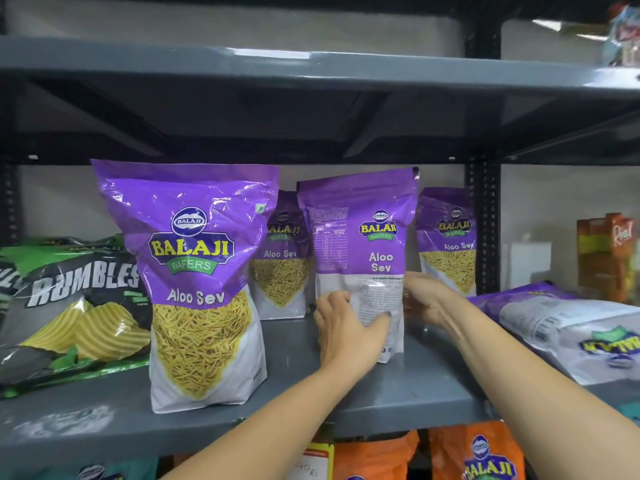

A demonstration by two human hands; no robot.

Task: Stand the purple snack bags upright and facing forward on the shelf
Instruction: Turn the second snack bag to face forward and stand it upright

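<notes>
A: Where is the bag that the hands work on?

B: The middle bag [360, 244] stands upright on the grey shelf [298, 379], with its back side, the nutrition table, turned to the camera. The left hand [346, 327] presses its lower front, fingers curled on the foil. The right hand [424, 299] holds the right edge. Both hands close on it.

A: And the other purple bags?

B: The big bag [201, 282] stands near, at left, facing forward. Two more stand far behind. A flat bag [568, 327] lies at right.
</notes>
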